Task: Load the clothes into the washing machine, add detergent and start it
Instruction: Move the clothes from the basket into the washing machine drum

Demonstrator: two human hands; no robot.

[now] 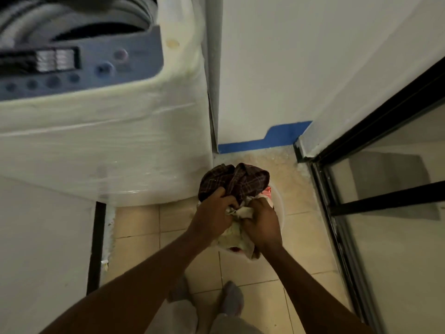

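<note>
Both hands buried in the clothes (234, 182) in the basin (279, 208) on the floor — left hand (214, 210) bunching plaid, right hand (261, 221) clenching pale cloth — loose ends likely to trail and drop on the lift to the washer (96, 131).

The washing machine (101, 131) is motion-blurred and cut off at the top and left edges, its button labels unreadable. Both hands cover most of the pale basin (279, 208); clothes beneath their grip cannot be told apart.
</note>
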